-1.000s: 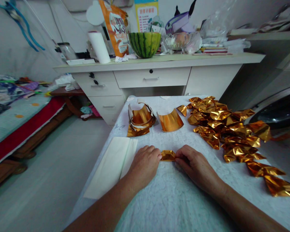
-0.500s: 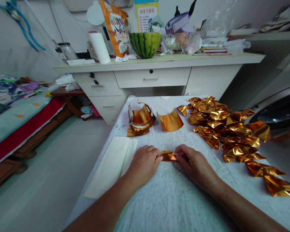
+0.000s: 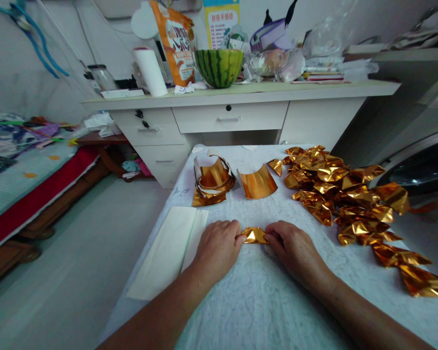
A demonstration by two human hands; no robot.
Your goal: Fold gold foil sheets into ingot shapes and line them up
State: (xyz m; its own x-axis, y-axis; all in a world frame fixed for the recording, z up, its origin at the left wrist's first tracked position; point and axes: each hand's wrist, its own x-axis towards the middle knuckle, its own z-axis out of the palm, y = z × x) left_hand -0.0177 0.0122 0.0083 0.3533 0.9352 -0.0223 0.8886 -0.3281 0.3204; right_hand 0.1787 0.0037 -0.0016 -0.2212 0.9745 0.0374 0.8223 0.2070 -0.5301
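A small folded piece of gold foil [image 3: 254, 235] lies between my hands, low over the cloth-covered table. My left hand [image 3: 221, 245] pinches its left end between thumb and fingers. At the other end, my right hand [image 3: 292, 245] grips it the same way. Beyond them stands a curved gold sheet [image 3: 257, 183], and to its left is a loose roll of gold sheets [image 3: 213, 176]. Folded white paper [image 3: 164, 253] lies beside my left hand. Many folded gold foil pieces [image 3: 332, 180] are heaped on the right side.
The table [image 3: 248, 306] has a pale cloth. Behind it stands a white desk [image 3: 229, 116] holding a watermelon-patterned bowl [image 3: 219, 67], an orange bag [image 3: 175, 43] and a paper roll [image 3: 151, 72]. A bed [image 3: 29, 184] is at the left, a washing machine [image 3: 423, 160] at the right.
Both hands still hold the foil piece at its ends. Its top surface has shifted a little and catches more light; my hands have barely moved.
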